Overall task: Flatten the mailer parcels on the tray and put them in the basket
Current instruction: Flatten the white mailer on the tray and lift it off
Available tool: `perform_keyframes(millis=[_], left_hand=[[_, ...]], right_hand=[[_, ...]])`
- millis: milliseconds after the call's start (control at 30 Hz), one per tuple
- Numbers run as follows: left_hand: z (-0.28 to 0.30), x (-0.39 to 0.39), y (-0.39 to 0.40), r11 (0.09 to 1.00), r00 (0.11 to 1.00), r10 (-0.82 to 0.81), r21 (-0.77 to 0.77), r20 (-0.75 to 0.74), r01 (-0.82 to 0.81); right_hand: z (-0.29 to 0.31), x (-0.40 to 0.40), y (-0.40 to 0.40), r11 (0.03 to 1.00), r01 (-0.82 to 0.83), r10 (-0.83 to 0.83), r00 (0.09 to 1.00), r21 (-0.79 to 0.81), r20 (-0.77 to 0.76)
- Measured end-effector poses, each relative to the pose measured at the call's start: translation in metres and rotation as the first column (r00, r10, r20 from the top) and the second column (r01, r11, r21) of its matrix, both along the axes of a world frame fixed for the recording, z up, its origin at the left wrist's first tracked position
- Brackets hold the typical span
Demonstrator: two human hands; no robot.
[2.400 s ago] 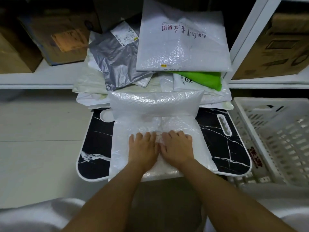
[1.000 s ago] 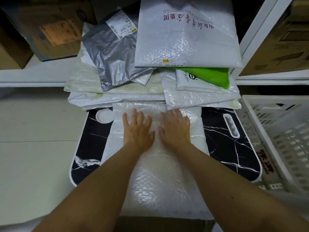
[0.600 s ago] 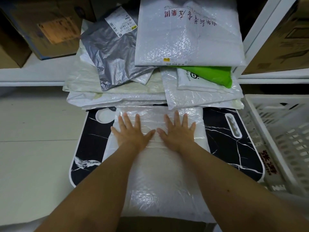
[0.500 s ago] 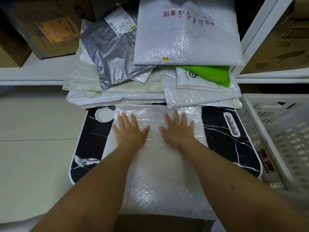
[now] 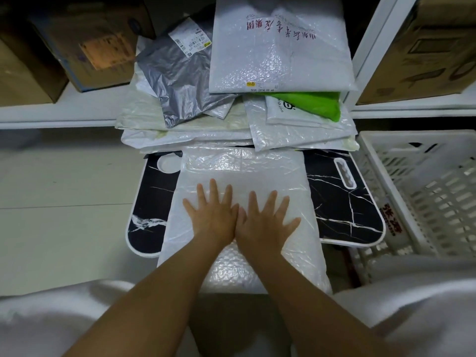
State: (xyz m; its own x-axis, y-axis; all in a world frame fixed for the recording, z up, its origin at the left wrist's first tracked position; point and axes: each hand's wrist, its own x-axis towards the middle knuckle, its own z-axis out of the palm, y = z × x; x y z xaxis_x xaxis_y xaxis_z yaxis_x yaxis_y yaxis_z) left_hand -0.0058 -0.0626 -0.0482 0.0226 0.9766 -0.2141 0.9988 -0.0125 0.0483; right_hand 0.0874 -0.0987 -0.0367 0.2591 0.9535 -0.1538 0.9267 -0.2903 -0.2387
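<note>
The white bubble mailer (image 5: 242,217) lies along the middle of the black marble tray (image 5: 342,202), its near end overhanging. It looks light, soft and slippery; best lifted by pinching its side edges. Left hand (image 5: 213,215) and right hand (image 5: 265,220) press it, fingers straight and spread. Compared with half a second ago, both hands sit nearer, thumbs touching; the basket (image 5: 422,191) waits at right

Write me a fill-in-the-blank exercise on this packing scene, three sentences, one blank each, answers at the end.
1. Both the left hand and the right hand press flat on the white bubble mailer, which lies on the black marble-patterned ____.
2. The white basket stands to the ____ of the tray.
3. In the pile behind, a bright ____ mailer sticks out under the large white mailer.

Answers: tray; right; green
</note>
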Motion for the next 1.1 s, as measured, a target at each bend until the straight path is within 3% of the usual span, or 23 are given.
perform_keyframes(millis=[233, 700, 833, 1100], left_hand=[[-0.025, -0.016, -0.037, 0.995, 0.992, 0.105, -0.004, 0.068, -0.105], [-0.037, -0.015, -0.038, 0.978, 0.980, 0.177, 0.097, 0.093, -0.186], [-0.037, -0.017, -0.034, 0.970, 0.978, 0.175, 0.148, 0.118, -0.191], [-0.026, -0.024, -0.010, 0.967, 0.983, 0.175, 0.179, 0.055, -0.182]], right_hand=[[-0.041, 0.009, -0.029, 1.000, 0.019, -0.017, 0.995, -0.024, 0.100], [-0.056, 0.030, -0.023, 0.992, -0.055, 0.039, 0.990, 0.113, 0.138], [-0.053, 0.038, -0.011, 0.993, 0.000, -0.012, 0.995, 0.116, 0.104], [-0.037, 0.047, 0.047, 0.993, -0.006, 0.010, 0.999, -0.121, 0.031]])
